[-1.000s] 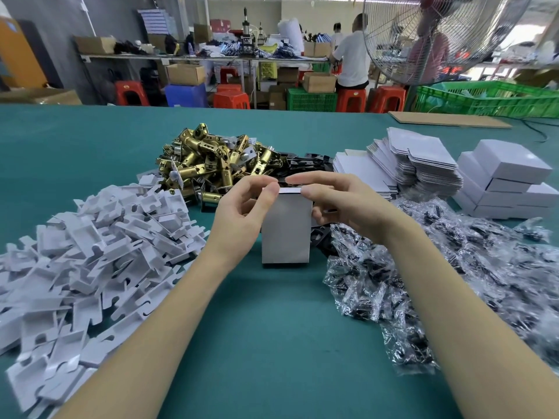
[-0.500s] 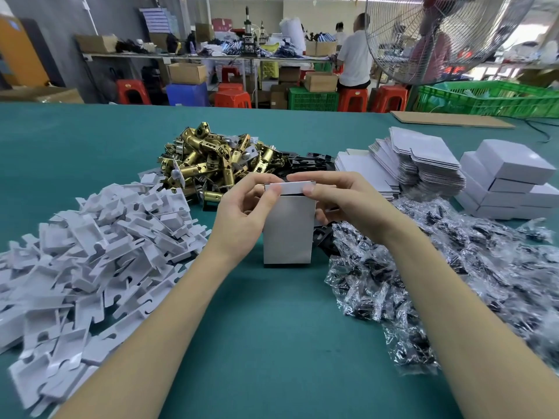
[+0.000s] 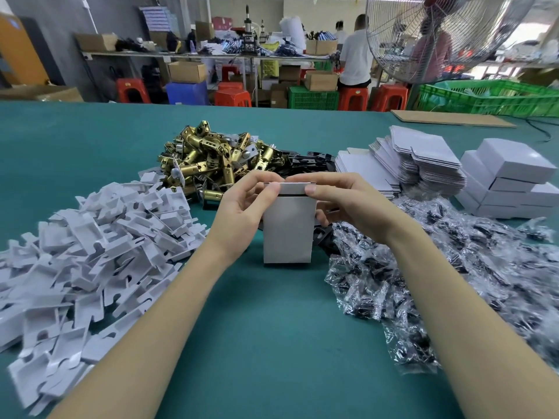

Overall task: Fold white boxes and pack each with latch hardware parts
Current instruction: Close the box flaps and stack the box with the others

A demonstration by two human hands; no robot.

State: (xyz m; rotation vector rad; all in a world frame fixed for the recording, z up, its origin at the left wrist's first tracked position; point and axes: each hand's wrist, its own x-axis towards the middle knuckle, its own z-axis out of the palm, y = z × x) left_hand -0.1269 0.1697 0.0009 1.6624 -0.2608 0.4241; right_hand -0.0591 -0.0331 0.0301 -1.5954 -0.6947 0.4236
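A white box (image 3: 287,231) stands upright on the green table (image 3: 257,328) in the middle. My left hand (image 3: 245,207) grips its left side, thumb on the top flap. My right hand (image 3: 348,204) holds the right side and pinches the same flap from the other end. The flap is bent over the open top, with a dark gap under it. What lies inside the box is hidden. Brass latch bolts (image 3: 211,158) are heaped just behind the box.
White cardboard inserts (image 3: 90,252) are piled at the left. Small bagged screws (image 3: 453,282) spread across the right. Flat box blanks (image 3: 417,164) and finished white boxes (image 3: 511,179) stack at the back right. Black plates (image 3: 305,164) lie behind the box.
The top flap has come up and over the box's opening, and my thumbs have shifted onto its front edge. The box stays in the same spot.
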